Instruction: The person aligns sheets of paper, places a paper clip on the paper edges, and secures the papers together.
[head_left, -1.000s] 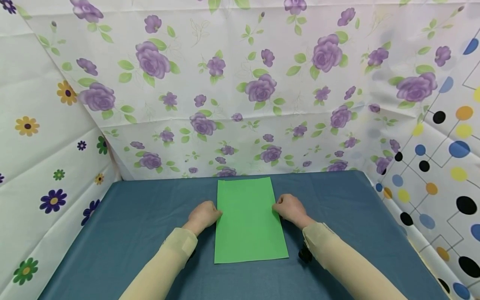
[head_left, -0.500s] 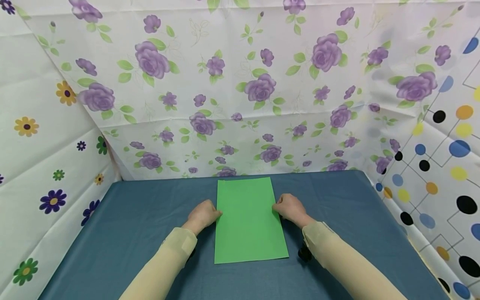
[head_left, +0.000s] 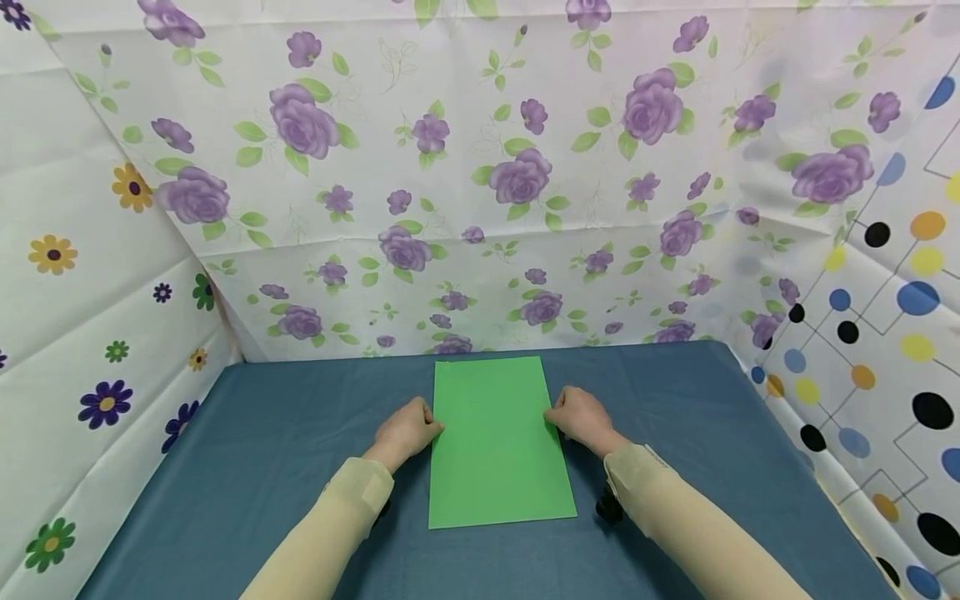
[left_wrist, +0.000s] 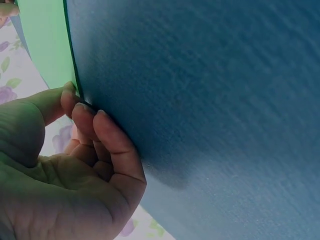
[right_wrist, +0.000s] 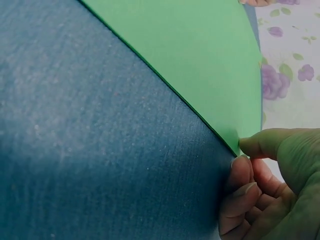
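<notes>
A green sheet of paper [head_left: 495, 450] lies lengthwise on the blue cloth, its short sides toward the back and the front. My left hand [head_left: 406, 433] pinches its left edge a little above the middle. In the left wrist view the thumb of the left hand [left_wrist: 75, 165] lies on top, with curled fingertips at the edge below. The right hand [head_left: 585, 418] pinches the opposite long edge at about the same height. Seen from the right wrist, the thumb of the right hand [right_wrist: 280, 180] presses the green face and the fingers curl in under the edge.
A blue cloth [head_left: 300, 417] covers the table. Behind it hangs a white sheet with purple roses [head_left: 525, 175]. Flowered cloth [head_left: 105, 333] borders the left side, and a dotted cloth [head_left: 885, 333] the right. A small black object [head_left: 610, 506] shows under the right sleeve.
</notes>
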